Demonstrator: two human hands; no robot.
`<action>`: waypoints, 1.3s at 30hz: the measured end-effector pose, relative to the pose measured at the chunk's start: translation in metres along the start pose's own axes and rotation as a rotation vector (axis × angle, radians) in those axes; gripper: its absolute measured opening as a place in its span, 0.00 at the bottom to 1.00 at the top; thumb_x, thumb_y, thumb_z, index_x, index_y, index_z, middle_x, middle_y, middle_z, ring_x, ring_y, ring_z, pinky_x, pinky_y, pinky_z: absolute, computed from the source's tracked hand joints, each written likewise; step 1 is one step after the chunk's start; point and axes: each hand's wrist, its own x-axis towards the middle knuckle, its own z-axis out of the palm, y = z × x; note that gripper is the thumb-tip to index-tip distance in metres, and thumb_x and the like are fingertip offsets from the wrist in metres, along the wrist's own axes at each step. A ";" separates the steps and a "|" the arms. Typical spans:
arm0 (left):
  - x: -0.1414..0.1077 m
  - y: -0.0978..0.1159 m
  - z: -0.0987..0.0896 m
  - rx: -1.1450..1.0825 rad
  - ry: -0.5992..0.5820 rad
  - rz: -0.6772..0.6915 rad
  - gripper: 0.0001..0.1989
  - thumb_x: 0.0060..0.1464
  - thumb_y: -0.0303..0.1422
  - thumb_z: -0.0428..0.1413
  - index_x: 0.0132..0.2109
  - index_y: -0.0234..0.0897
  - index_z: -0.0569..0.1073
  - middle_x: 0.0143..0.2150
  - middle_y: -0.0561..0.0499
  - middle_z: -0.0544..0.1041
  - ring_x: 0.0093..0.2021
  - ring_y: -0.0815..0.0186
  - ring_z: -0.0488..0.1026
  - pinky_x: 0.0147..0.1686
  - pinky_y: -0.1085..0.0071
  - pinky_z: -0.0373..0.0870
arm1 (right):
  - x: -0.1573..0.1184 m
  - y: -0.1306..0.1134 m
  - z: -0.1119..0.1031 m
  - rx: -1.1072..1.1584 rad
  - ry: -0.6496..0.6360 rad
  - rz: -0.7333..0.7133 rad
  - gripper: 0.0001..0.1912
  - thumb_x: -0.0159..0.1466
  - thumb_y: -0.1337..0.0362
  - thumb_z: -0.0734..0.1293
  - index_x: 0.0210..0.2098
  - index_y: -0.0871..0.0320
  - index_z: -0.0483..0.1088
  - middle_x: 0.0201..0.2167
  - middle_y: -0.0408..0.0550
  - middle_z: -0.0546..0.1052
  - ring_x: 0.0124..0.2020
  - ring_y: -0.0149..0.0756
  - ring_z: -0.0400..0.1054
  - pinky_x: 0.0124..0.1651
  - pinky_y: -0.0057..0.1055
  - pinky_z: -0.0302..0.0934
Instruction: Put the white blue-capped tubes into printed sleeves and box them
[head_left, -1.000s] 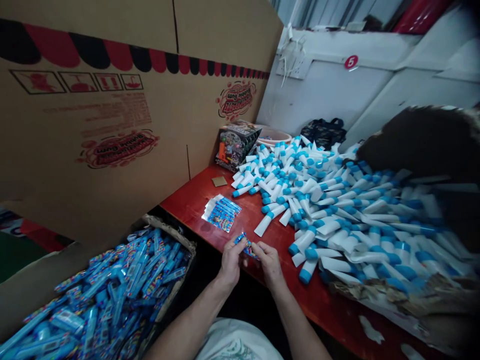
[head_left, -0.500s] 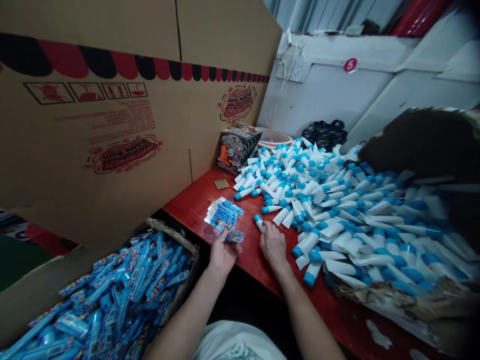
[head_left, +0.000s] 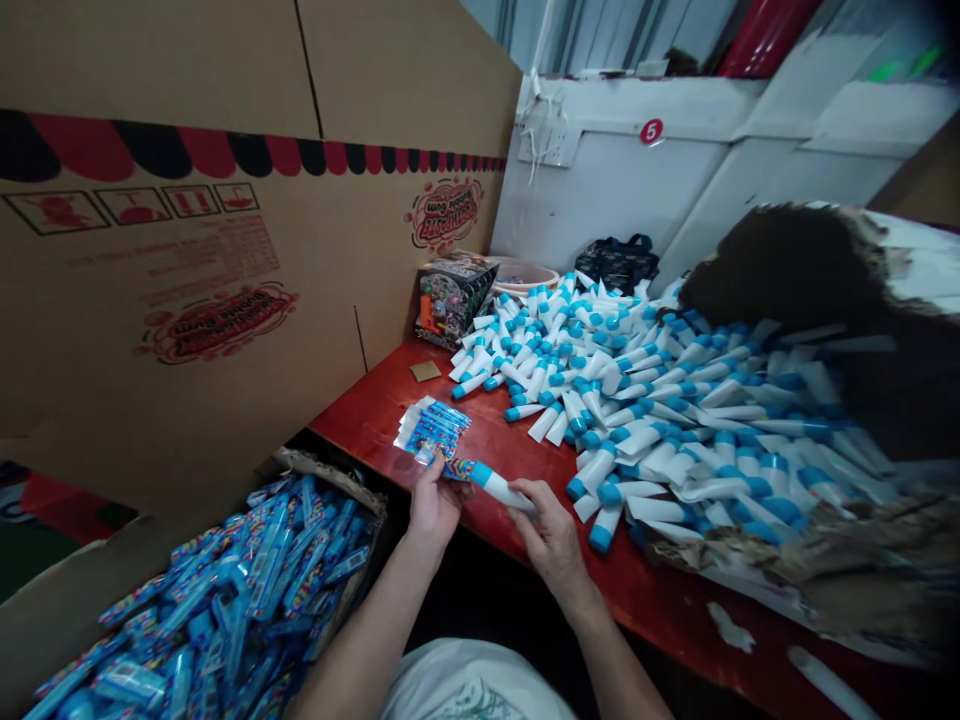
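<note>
From afar I see the left hand (head_left: 435, 507) pinching a printed wrapper (head_left: 457, 468), right hand (head_left: 553, 530) gripping a white tube (head_left: 504, 489), blue cap (head_left: 481, 474) against the wrapper.

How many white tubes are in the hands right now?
1. The white tube is gripped near its white end by the right hand, its blue cap at the printed wrapper in the left hand. Anything behind the fingers would be hidden.

Left hand (head_left: 435, 510), right hand (head_left: 553, 535): fingers (head_left: 535, 490) pinched, forearms (head_left: 379, 612) extended.
</note>
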 end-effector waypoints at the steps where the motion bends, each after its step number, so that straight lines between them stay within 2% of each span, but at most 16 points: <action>1: -0.001 -0.001 0.001 0.004 -0.006 0.014 0.07 0.53 0.34 0.57 0.33 0.33 0.69 0.20 0.53 0.73 0.16 0.68 0.68 0.19 0.71 0.65 | -0.001 -0.001 -0.002 -0.052 0.005 -0.038 0.13 0.63 0.70 0.60 0.47 0.54 0.68 0.39 0.47 0.72 0.40 0.36 0.68 0.42 0.29 0.61; 7: -0.007 -0.003 0.007 -0.032 -0.010 0.092 0.07 0.50 0.32 0.59 0.34 0.34 0.70 0.24 0.54 0.74 0.21 0.69 0.70 0.24 0.70 0.70 | -0.008 -0.002 -0.003 -0.286 0.057 -0.224 0.17 0.64 0.73 0.57 0.49 0.55 0.68 0.38 0.49 0.72 0.38 0.36 0.67 0.40 0.31 0.62; 12: -0.009 -0.003 0.013 -0.068 0.049 0.057 0.06 0.50 0.29 0.59 0.36 0.34 0.71 0.26 0.54 0.75 0.24 0.68 0.72 0.26 0.70 0.71 | -0.014 -0.003 0.001 -0.406 0.071 -0.234 0.18 0.64 0.73 0.57 0.50 0.52 0.68 0.37 0.49 0.71 0.37 0.37 0.66 0.39 0.32 0.61; 16: -0.014 -0.006 0.017 -0.066 0.017 0.041 0.05 0.51 0.30 0.58 0.35 0.34 0.70 0.26 0.53 0.76 0.25 0.68 0.73 0.28 0.70 0.70 | -0.014 0.001 0.006 -0.141 0.082 -0.135 0.17 0.65 0.72 0.57 0.51 0.52 0.66 0.41 0.49 0.70 0.43 0.36 0.67 0.45 0.32 0.63; 19: -0.025 -0.017 0.023 -0.018 -0.100 -0.003 0.09 0.54 0.36 0.56 0.36 0.34 0.69 0.30 0.48 0.78 0.30 0.62 0.76 0.33 0.65 0.71 | -0.019 0.009 0.012 0.025 0.126 -0.034 0.13 0.64 0.68 0.60 0.47 0.53 0.67 0.41 0.48 0.71 0.44 0.37 0.68 0.46 0.33 0.63; 22: -0.039 -0.038 0.030 0.029 -0.209 0.005 0.14 0.54 0.40 0.55 0.40 0.34 0.68 0.32 0.46 0.78 0.34 0.59 0.77 0.38 0.63 0.70 | -0.032 0.019 0.018 0.157 0.211 0.124 0.11 0.62 0.64 0.64 0.45 0.54 0.68 0.42 0.48 0.72 0.44 0.38 0.68 0.48 0.35 0.63; 26: -0.048 -0.070 0.037 0.078 -0.179 0.035 0.17 0.54 0.44 0.55 0.41 0.35 0.66 0.31 0.47 0.78 0.34 0.59 0.76 0.37 0.64 0.69 | -0.050 0.027 0.020 0.325 0.364 0.368 0.15 0.58 0.59 0.68 0.43 0.56 0.69 0.43 0.49 0.73 0.47 0.41 0.68 0.49 0.37 0.63; 30: -0.048 -0.092 0.035 0.119 -0.179 -0.028 0.18 0.53 0.46 0.54 0.40 0.34 0.68 0.32 0.45 0.78 0.33 0.60 0.75 0.36 0.66 0.68 | -0.047 0.023 0.020 0.430 0.488 0.445 0.15 0.55 0.59 0.71 0.40 0.57 0.69 0.43 0.49 0.74 0.44 0.40 0.69 0.43 0.34 0.65; 33: -0.043 -0.092 0.032 0.152 -0.180 -0.057 0.18 0.53 0.46 0.55 0.39 0.33 0.69 0.33 0.45 0.77 0.33 0.64 0.73 0.33 0.70 0.66 | -0.041 0.024 0.019 0.483 0.454 0.441 0.16 0.55 0.59 0.70 0.42 0.55 0.68 0.49 0.50 0.71 0.44 0.38 0.69 0.42 0.32 0.66; 35: -0.039 -0.086 0.031 0.143 -0.159 -0.078 0.18 0.53 0.46 0.54 0.40 0.34 0.69 0.34 0.46 0.77 0.30 0.66 0.72 0.28 0.72 0.64 | -0.041 0.028 0.017 0.490 0.355 0.487 0.18 0.57 0.57 0.69 0.45 0.55 0.67 0.48 0.51 0.72 0.40 0.37 0.70 0.38 0.30 0.66; 37: -0.035 -0.080 0.030 0.148 -0.150 -0.071 0.19 0.54 0.47 0.53 0.41 0.34 0.68 0.34 0.46 0.78 0.28 0.66 0.71 0.25 0.72 0.61 | -0.045 0.034 0.014 0.471 0.240 0.569 0.16 0.58 0.54 0.67 0.43 0.56 0.69 0.36 0.47 0.74 0.29 0.32 0.68 0.30 0.27 0.64; 39: -0.034 -0.077 0.029 0.180 -0.153 -0.053 0.19 0.55 0.47 0.51 0.40 0.34 0.69 0.34 0.45 0.78 0.27 0.66 0.70 0.25 0.72 0.61 | -0.051 0.040 0.013 0.438 0.170 0.629 0.14 0.59 0.52 0.66 0.36 0.57 0.70 0.23 0.41 0.70 0.21 0.28 0.61 0.24 0.24 0.58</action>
